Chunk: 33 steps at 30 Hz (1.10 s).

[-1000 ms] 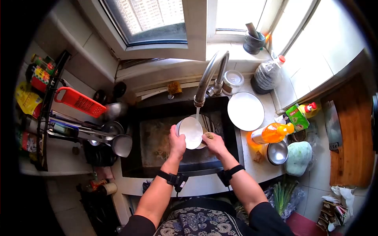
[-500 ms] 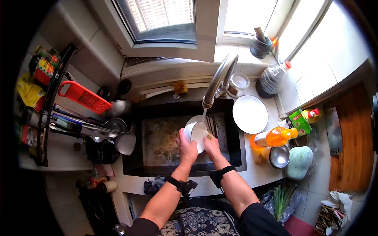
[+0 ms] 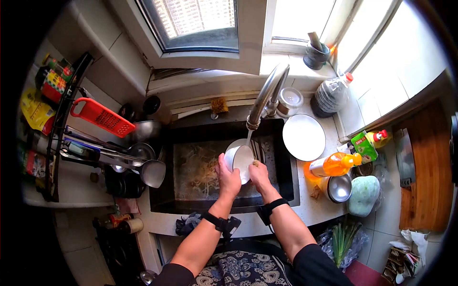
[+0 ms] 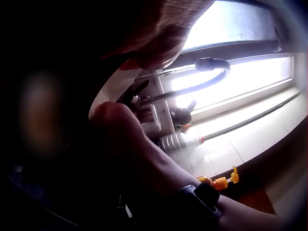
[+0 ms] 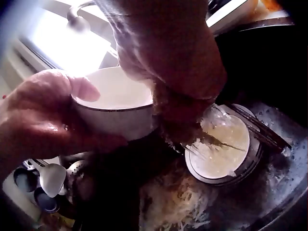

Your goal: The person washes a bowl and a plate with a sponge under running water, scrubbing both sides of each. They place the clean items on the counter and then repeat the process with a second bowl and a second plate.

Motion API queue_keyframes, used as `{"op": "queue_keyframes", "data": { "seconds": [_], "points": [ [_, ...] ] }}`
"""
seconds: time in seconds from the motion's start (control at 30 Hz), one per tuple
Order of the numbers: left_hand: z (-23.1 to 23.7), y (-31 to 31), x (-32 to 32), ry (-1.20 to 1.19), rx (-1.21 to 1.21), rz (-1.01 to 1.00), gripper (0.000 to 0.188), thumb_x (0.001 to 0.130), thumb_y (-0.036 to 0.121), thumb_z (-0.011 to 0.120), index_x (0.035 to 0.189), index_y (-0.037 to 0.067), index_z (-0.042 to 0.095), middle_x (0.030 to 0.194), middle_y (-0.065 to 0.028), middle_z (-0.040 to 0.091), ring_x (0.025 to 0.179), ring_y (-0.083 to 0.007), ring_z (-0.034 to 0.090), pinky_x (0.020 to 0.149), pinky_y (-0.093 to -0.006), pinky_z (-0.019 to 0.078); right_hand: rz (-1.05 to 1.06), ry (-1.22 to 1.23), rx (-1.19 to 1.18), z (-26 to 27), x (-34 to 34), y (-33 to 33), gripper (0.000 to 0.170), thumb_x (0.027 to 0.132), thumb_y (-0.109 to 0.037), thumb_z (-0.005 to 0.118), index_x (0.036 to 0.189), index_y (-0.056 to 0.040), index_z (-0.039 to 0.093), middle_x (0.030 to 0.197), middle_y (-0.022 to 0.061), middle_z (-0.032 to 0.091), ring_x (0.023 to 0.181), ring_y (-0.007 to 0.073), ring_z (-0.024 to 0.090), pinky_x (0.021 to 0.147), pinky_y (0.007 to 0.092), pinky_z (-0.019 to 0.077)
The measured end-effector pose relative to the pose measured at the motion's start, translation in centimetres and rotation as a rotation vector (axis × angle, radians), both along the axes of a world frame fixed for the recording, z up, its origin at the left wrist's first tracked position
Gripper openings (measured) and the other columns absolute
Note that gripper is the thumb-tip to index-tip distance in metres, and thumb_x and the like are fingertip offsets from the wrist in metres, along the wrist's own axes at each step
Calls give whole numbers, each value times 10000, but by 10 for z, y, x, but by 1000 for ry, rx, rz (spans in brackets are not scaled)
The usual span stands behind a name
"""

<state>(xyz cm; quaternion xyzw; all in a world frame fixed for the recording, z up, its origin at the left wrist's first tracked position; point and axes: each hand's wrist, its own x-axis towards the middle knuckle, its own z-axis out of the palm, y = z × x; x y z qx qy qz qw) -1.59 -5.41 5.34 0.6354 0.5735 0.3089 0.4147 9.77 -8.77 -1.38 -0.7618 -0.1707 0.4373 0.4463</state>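
The left hand [image 3: 229,178] grips a white bowl [image 3: 244,164] with a dark rim line, thumb at the rim, above the sink. In the right wrist view the bowl [image 5: 113,94] is tilted, with the left hand [image 5: 43,110] around its side. The right hand [image 3: 259,176] pinches a brown, fibrous scrubber [image 5: 180,127] at the bowl's right edge. Beneath, a second white bowl [image 5: 224,151] holds cloudy water, beside dark chopsticks [image 5: 260,127]. Water runs from the faucet [image 3: 260,107] just behind the held bowl. The left wrist view is mostly dark.
Pale food shreds [image 3: 202,169] lie in the black sink [image 3: 162,202]. To the right stand a white plate [image 3: 304,137], an orange bottle [image 3: 334,165] and a metal bowl [image 3: 339,188]. Ladles [image 3: 152,173] and a red basket [image 3: 102,119] are at the left.
The held bowl has tilted towards the right hand, and the bowl under it shows more behind it. The head view has shifted slightly. Both hands keep their holds.
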Motion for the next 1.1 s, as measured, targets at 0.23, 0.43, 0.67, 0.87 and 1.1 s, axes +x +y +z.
{"op": "queue_keyframes", "data": {
  "seconds": [0.23,0.43,0.67,0.87,1.1],
  "points": [
    [-27,27,-4,-318,-106,123,638,754,9,487,1373,36,332,1304,-226,424,1225,-368,414,1049,-399,320,-231,655,177,24,25,-22,229,807,-67,470,989,-30,604,826,92,627,645,194,606,487,310,494],
    [-12,48,8,-155,227,1,645,748,-39,481,1371,21,327,1295,-228,404,1209,-387,406,1032,-423,331,-285,448,111,34,40,-40,202,886,-245,564,970,-67,611,841,53,634,646,147,601,466,282,482],
    [42,61,-15,104,620,-52,725,705,-109,558,1377,25,321,1274,-231,406,1220,-391,392,1025,-422,345,-196,195,75,33,43,-51,177,847,-181,614,999,-89,610,847,22,631,673,121,590,496,263,475],
    [19,74,-24,-629,-70,225,612,707,-79,390,1310,24,396,1234,-176,505,1144,-346,516,952,-426,460,-160,166,202,14,32,-38,191,850,-146,606,1037,-109,601,915,6,621,785,115,597,548,268,494],
    [-17,61,-22,-860,-809,91,443,849,118,487,1284,48,448,1159,-170,571,1009,-353,597,753,-521,541,-232,299,251,60,39,-47,210,849,-139,625,1048,-73,604,889,27,630,736,110,591,532,269,485]
  ]
}}
